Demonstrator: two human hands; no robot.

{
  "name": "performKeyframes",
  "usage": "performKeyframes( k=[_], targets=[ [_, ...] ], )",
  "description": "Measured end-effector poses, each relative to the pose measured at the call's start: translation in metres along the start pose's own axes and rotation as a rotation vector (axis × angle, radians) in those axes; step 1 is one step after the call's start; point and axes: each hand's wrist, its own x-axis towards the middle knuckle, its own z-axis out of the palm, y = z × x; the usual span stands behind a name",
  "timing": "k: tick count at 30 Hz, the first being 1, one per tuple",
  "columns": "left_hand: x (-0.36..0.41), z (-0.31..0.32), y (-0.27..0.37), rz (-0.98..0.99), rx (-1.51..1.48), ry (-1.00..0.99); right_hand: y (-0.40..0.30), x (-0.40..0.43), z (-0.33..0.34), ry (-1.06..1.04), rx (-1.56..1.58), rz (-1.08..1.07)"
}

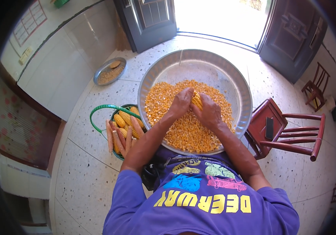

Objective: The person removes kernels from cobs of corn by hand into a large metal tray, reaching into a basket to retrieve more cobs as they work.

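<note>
Between my two hands is a yellow corn cob (pixel 196 100) with kernels on its visible side. My left hand (pixel 182 101) grips its left side, and my right hand (pixel 207 110) has hold of the other side. Parts of the cob are hidden by my fingers. Both hands are over a wide round metal sieve (pixel 241 88) with a perforated bottom, which rests at my lap. Loose corn kernels (pixel 191 138) cover much of its near and middle part. The far part of the mesh shows bare metal.
Left of the sieve stands a green-handled basket (pixel 97 127) with kernelled corn ears (pixel 119 120) and stripped cobs (pixel 129 138). A red wooden chair (pixel 273 117) at right bears a dark phone-like slab (pixel 269 128). A metal pan (pixel 97 70) lies by the wall. Double doors (pixel 153 26) stand open ahead.
</note>
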Motion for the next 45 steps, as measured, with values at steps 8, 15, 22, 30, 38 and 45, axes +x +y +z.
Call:
performKeyframes(
  k=[8,15,22,30,38,45],
  targets=[
    [-0.006,-0.002,0.015,-0.313,-0.472,-0.056,0.003,0.004,-0.005,-0.029,0.043,0.047],
    [0.000,0.000,0.006,-0.384,-0.420,0.010,0.000,0.001,-0.004,0.032,-0.004,-0.021],
    [0.003,0.006,-0.018,-0.220,-0.174,0.014,0.005,-0.001,0.005,0.013,0.013,-0.006],
    [0.003,-0.001,-0.008,-0.281,-0.409,-0.105,0.004,0.004,-0.002,-0.005,0.016,0.004],
    [-0.001,0.001,-0.001,0.015,0.217,-0.007,-0.002,0.003,-0.003,-0.068,0.130,0.012],
    [0.001,-0.008,-0.005,0.068,0.214,-0.112,0.007,0.001,0.003,-0.086,0.215,0.006]
  ],
)
